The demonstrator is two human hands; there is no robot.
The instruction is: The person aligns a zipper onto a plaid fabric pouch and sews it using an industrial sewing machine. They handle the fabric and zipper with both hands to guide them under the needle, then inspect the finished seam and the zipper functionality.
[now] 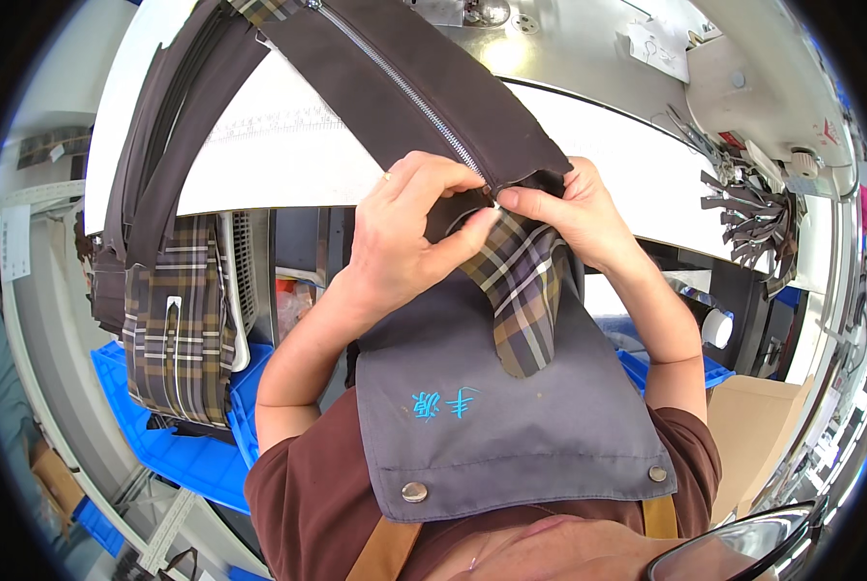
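A dark brown fabric panel (375, 77) with a metal zipper (404, 87) along it stretches from the far left over the white table (288, 136) toward me. My left hand (400, 228) is closed in a pinch at the zipper's near end, thumb and forefinger close together. Beside it, my right hand (584, 213) grips the panel's near corner, its thumb on top by the zipper end. A plaid fabric piece (523, 300) hangs below both hands, over my grey apron (511, 426). The fabric bunched between the fingers is partly hidden.
Brown fabric strips (162, 145) drape over the table's left edge. Below, plaid pieces (186, 329) hang over a blue bin (143, 436). A sewing machine (768, 92) stands at the right, near a bundle of dark scraps (758, 218). A cardboard box (758, 436) is low at the right.
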